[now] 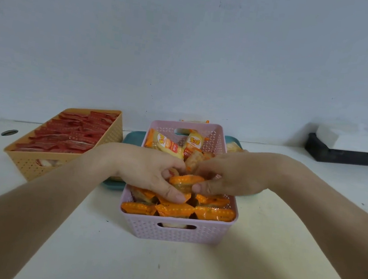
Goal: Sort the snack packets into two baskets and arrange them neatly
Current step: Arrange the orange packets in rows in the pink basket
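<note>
A pink basket (pixel 176 232) stands in front of me with several orange snack packets (pixel 174 209) lined up on edge along its near side and loose ones (pixel 166 145) at the back. Over its middle, my left hand (pixel 144 169) and my right hand (pixel 232 175) both grip one orange packet (pixel 185 181), fingers closed on its two ends. To the left, an orange basket (pixel 27 163) holds rows of red packets (pixel 67 134).
A teal tray (pixel 132 138) lies under and behind the pink basket, with a packet (pixel 233 147) on its right part. A black box (pixel 343 154) holding white items sits far right by the wall. A round hole (pixel 9 132) is in the table at left.
</note>
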Available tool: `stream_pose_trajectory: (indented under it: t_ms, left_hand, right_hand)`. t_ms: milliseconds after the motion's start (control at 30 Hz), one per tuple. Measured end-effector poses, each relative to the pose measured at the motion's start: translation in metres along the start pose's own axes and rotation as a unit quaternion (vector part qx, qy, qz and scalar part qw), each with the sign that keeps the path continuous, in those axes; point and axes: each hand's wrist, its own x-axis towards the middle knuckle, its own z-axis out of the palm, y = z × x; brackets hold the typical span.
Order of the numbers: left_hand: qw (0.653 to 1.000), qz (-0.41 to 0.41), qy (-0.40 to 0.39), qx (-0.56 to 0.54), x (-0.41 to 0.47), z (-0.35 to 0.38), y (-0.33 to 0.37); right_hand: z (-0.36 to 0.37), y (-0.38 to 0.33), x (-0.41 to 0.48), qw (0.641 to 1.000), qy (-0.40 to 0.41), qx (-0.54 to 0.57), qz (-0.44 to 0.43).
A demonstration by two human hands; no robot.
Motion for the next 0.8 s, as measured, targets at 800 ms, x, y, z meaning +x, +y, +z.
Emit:
stream_pose_trajectory:
  t_ms: [800]
  left_hand:
    - [0.931, 0.016, 0.286, 0.226, -0.013, -0.008, -0.004]
  right_hand:
    - [0.013, -0.003, 0.030, 0.969, 0.214, 0.118, -0.040]
